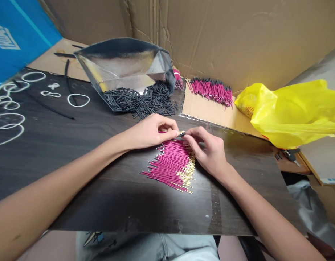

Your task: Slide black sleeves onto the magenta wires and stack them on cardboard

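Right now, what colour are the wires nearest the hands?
Magenta wires, gold at one end; best in the head view.

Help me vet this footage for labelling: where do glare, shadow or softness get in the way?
Head view: bright reflections inside the open pouch and on the yellow bag; head view: a dark shadow on the table below the pink wires; head view: gold-and-black ends between left hand and right hand look too small and soft to separate.
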Available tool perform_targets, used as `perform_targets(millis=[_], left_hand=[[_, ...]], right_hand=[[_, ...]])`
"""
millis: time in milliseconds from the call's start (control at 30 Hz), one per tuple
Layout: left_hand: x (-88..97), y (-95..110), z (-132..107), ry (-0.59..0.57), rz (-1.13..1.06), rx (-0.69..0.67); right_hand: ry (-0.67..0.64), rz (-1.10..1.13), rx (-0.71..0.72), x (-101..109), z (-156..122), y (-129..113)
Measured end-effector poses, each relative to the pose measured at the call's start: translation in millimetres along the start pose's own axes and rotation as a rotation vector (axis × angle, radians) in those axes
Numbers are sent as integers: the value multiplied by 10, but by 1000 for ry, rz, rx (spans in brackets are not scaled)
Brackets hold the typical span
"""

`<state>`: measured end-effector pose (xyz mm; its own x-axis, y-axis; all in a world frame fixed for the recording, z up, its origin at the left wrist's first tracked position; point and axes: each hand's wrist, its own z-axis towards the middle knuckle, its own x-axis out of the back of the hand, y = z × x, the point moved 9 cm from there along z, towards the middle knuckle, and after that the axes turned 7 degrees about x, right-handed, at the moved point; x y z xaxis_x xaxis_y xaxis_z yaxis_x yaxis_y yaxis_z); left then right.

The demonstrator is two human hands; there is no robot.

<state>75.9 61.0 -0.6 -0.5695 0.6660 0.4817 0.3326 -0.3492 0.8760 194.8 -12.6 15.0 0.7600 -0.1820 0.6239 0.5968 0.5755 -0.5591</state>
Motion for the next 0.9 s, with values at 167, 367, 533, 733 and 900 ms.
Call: perform_targets(millis=[167,367,533,733,900], left_hand=[[2,-11,3,58,-52,49],[-25,-11,13,48,-102,59],[-50,0,12,22,-98,75],[-56,-27,17,1,-141,80],[-58,-20,7,-9,-114,59]], right_hand=[[67,-15,-31,26,-10,-7],[66,-69,35,25,-4,-79],[111,1,-11,87,-6,7],[96,-53,-9,134,-3,60],[-70,-234,87,46,20,-1]])
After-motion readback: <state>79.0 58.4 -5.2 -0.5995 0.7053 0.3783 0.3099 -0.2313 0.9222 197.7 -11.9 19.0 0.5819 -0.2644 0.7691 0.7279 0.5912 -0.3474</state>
